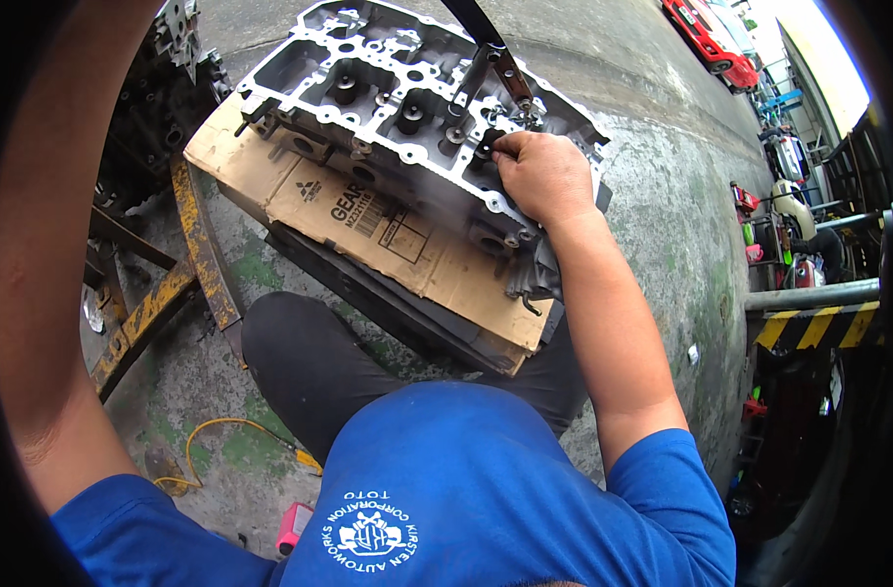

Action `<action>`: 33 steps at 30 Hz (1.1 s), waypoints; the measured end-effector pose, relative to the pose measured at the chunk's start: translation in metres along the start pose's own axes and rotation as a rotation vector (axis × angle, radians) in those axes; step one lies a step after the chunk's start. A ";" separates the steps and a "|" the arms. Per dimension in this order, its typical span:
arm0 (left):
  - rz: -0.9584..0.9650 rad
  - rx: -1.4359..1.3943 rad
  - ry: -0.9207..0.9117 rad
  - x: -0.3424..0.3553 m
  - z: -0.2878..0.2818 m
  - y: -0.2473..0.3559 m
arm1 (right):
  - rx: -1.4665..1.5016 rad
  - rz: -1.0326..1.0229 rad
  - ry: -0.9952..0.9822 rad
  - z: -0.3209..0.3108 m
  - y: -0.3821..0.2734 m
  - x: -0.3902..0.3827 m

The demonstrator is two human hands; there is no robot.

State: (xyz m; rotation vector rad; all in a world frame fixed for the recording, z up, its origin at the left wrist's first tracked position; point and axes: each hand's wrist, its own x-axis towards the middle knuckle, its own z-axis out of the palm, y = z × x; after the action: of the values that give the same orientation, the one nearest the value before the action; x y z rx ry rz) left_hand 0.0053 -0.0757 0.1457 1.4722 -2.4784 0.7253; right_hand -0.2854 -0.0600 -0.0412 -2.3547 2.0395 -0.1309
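Note:
An aluminium cylinder head [373, 127] lies across a cardboard box [226, 161] stacked on a dark flat base. A long dark lever tool [488, 39] stands on the head's upper right part, its lower end at a valve stem and its upper end out of view. My right hand [542, 174] reaches into a recess beside that tool, fingers pinched on something small that they hide. My left forearm rises along the left edge, with the hand itself beyond the top of the picture.
An engine block [153, 117] and worn yellow steel stand [207, 245] are at left. A yellow hose [217, 423] and pink object [293, 523] lie on the floor. Right are a red car [711, 44], other vehicles, a metal pipe [808, 296] and a striped barrier [813, 328].

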 end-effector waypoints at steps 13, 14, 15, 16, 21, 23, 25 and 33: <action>-0.070 0.145 0.014 -0.008 -0.042 0.058 | 0.053 -0.059 0.074 0.008 0.009 0.001; -0.091 0.167 0.004 -0.011 -0.044 0.062 | 0.260 -0.012 0.092 0.007 0.014 0.001; -0.113 0.189 -0.006 -0.015 -0.046 0.065 | 0.467 0.032 0.105 0.006 0.020 0.000; -0.134 0.212 -0.016 -0.020 -0.047 0.068 | 0.674 0.076 0.113 0.005 0.025 0.000; -0.088 -0.005 -0.028 -0.025 -0.043 0.070 | 0.928 -0.161 -0.086 0.003 0.040 0.005; -0.178 -0.084 -0.090 -0.027 -0.037 0.075 | 0.942 -0.212 -0.090 0.006 0.040 0.005; -0.279 -0.098 -0.113 -0.034 -0.030 0.086 | 1.017 -0.217 -0.098 0.008 0.044 0.000; -0.324 -0.719 -0.629 -0.055 -0.024 0.096 | 0.759 -0.417 0.308 0.024 0.049 0.007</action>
State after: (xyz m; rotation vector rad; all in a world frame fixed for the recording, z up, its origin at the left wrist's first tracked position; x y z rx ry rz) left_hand -0.0523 0.0166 0.1146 1.8643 -2.3410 -0.7239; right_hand -0.3308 -0.0750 -0.0679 -2.2527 1.1871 -1.1067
